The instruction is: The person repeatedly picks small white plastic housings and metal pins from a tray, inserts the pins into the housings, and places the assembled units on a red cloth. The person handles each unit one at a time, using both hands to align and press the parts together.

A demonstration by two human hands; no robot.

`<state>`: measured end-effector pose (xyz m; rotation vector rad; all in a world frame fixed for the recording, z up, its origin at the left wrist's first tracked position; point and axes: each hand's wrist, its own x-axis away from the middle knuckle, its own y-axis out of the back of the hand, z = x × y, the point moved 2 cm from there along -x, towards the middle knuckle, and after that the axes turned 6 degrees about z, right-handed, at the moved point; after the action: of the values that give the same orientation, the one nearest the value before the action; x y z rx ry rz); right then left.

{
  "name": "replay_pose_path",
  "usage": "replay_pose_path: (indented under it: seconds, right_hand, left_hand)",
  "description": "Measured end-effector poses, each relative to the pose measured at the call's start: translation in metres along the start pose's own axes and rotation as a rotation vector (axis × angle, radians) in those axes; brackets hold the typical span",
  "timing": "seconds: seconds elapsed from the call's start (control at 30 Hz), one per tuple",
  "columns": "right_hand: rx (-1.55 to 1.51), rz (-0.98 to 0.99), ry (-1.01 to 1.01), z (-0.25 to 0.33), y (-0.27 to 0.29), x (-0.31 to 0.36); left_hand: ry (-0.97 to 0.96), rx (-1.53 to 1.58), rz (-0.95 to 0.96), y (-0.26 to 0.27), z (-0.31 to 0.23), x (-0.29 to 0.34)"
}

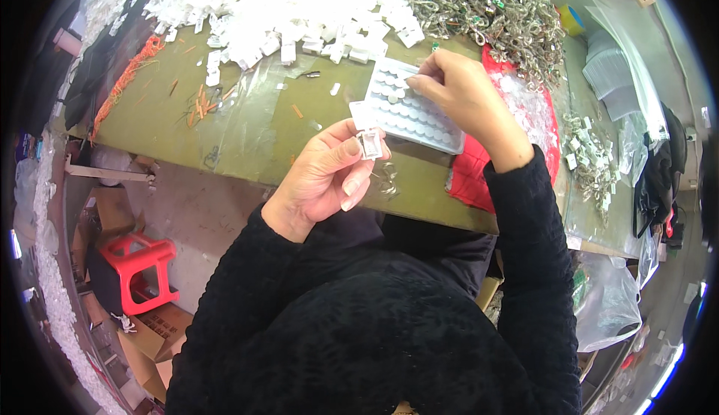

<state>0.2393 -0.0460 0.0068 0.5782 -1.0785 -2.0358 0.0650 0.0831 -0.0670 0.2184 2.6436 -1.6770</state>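
Observation:
Between the thumb and fingers of my left hand (322, 177) is a small white plastic case (370, 146), with a flat white flap standing up at its top. My right hand (468, 93) hovers over the far right part of a pale tray (451, 144) with rows of round white discs. Its thumb and index finger are pinched together; whatever they hold is too small or hidden. One round disc (395, 93) shows just left of these fingertips. A thin cable (388, 183) hangs below my left hand.
White plastic cases (247, 10) are heaped across the far side of the green table (247, 130). A pile of coiled cables (498, 14) lies far right, near a red cloth (472, 171). Orange string (123, 78) is at left; a red stool (142, 269) stands on the floor.

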Motion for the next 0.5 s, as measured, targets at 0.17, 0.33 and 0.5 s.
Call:
replay_pose_path:
  seconds: [0.17, 0.33, 0.5]
  right_hand:
    - [-0.291, -0.015, 0.344, 0.035, -0.002, 0.041]
    - [-0.205, -0.030, 0.579, 0.051, -0.019, 0.052]
    - [-0.462, 0.004, 0.445, 0.046, -0.018, 0.053]
  left_hand:
    - [0.010, 0.028, -0.002, -0.003, 0.000, 0.001]
    - [-0.004, -0.009, -0.039, -0.003, 0.000, 0.002]
    - [0.017, -0.023, -0.037, -0.004, 0.001, 0.003]
